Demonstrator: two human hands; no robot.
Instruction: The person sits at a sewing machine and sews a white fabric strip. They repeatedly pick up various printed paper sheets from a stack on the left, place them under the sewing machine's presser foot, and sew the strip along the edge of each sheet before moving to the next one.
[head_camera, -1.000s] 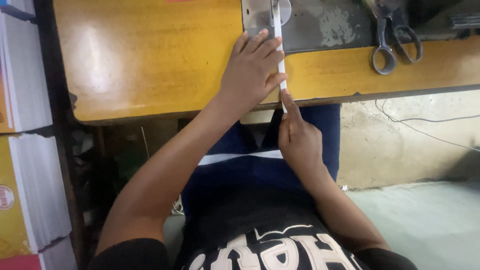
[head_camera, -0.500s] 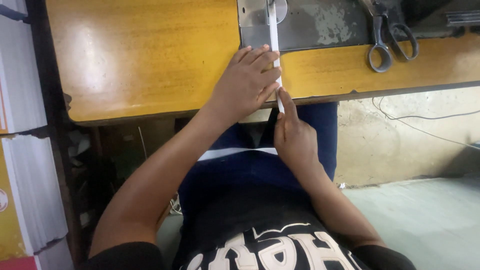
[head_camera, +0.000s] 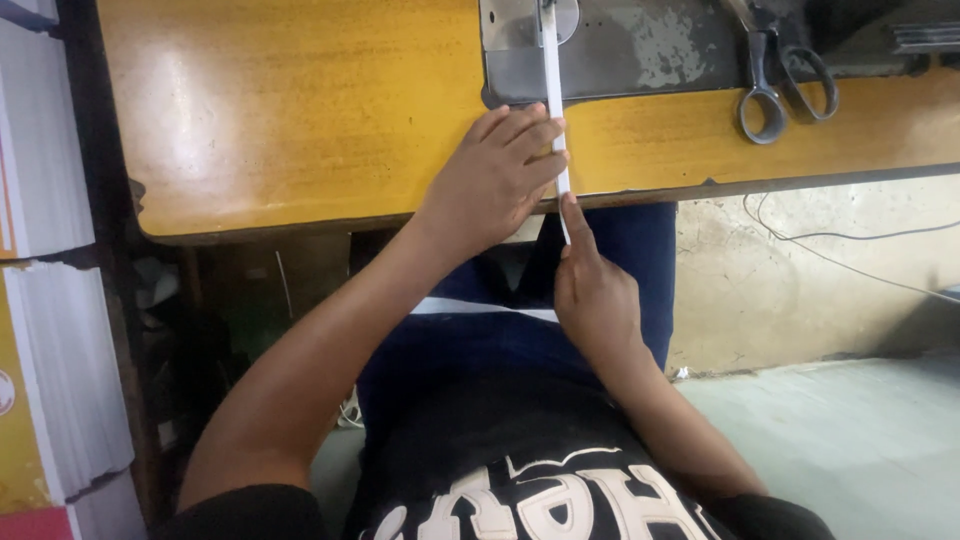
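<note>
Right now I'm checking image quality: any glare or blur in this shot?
Head view: soft glare on the yellow tabletop at left; left hand, right hand, white strip and scissors look sharp; under the table it is dim.

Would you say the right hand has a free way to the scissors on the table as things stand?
Probably yes: the scissors lie in the open on the table, nothing between, but the right hand is pinching the white strip and would have to release it.
</note>
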